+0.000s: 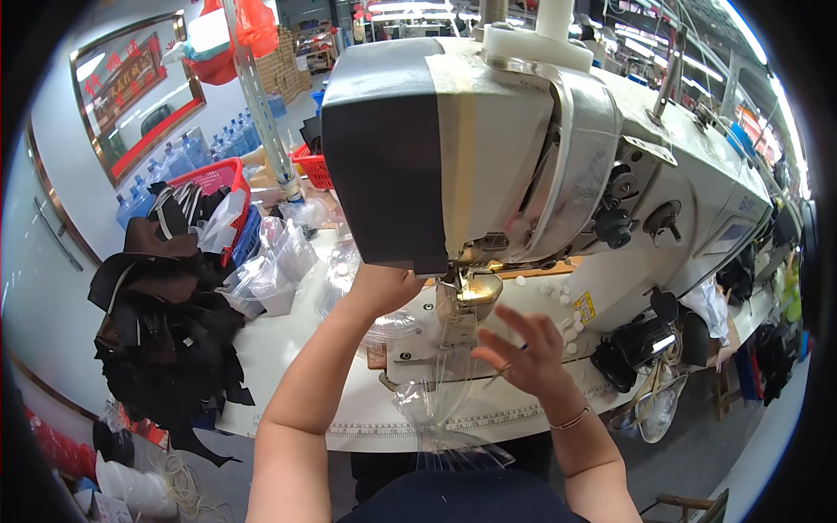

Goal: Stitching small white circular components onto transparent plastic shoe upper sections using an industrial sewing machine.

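A large white sewing machine [497, 131] with a dark front cover stands before me. My left hand [384, 289] reaches in beside its needle area, and its fingers are mostly hidden behind the machine head. To the right of the lit needle area [475, 286], my right hand [527, 353] is raised with its fingers apart. I see nothing held in it. Clear plastic strips [436, 410] run from below the needle over the table's front edge toward my lap. More clear plastic [336, 292] lies in loops left of the needle, near my left wrist.
Dark fabric pieces [166, 322] are heaped at the left of the white table [288, 383], near a red basket [235, 174]. Small white round pieces [571, 336] lie right of the needle. A black device [632, 349] sits by the right table edge. A ruler strip [357, 430] follows the front edge.
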Tool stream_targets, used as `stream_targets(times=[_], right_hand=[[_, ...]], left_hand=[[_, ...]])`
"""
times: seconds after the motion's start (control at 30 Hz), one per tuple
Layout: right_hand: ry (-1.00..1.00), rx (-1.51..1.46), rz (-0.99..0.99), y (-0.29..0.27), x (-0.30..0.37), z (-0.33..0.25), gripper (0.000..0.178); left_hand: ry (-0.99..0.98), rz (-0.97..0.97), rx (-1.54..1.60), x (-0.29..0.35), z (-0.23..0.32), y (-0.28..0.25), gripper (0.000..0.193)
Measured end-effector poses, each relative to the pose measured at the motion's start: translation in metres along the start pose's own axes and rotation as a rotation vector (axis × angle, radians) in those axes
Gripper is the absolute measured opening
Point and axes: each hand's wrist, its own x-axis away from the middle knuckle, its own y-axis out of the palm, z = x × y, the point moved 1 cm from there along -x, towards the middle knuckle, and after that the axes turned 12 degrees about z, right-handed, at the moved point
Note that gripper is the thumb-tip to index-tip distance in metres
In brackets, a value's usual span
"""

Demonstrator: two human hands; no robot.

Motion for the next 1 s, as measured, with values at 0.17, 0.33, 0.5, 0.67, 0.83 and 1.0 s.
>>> stream_targets(times=[0.17, 0.33, 0.5, 0.67, 0.83, 1.0], right_hand=[[-0.103, 0.081, -0.011, 0.003, -0.011, -0.011, 0.032], [0.083, 0.012, -0.018, -0.011, -0.008, 0.013, 0.025], [0.025, 0.021, -0.017, -0.012, -0.015, 0.014, 0.023], [0.001, 0.049, -0.021, -0.011, -0.023, 0.022, 0.023], [0.018, 0.001, -0.016, -0.004, -0.028, 0.032, 0.026], [0.061, -0.065, 0.007, 0.005, -0.027, 0.052, 0.032]], left_hand=[[-0.28, -0.365, 0.371, 0.007, -0.004, 0.005, 0.02], [0.055, -0.153, 0.091, 0.04, 0.008, -0.005, 0.023], [0.326, 0.011, -0.052, 0.044, 0.007, 0.0, 0.038], [0.31, 0.045, -0.099, 0.052, 0.008, 0.004, 0.036], [0.285, 0.042, -0.169, 0.058, 0.012, 0.005, 0.032], [0.221, -0.023, -0.301, 0.056, 0.046, -0.004, 0.03]])
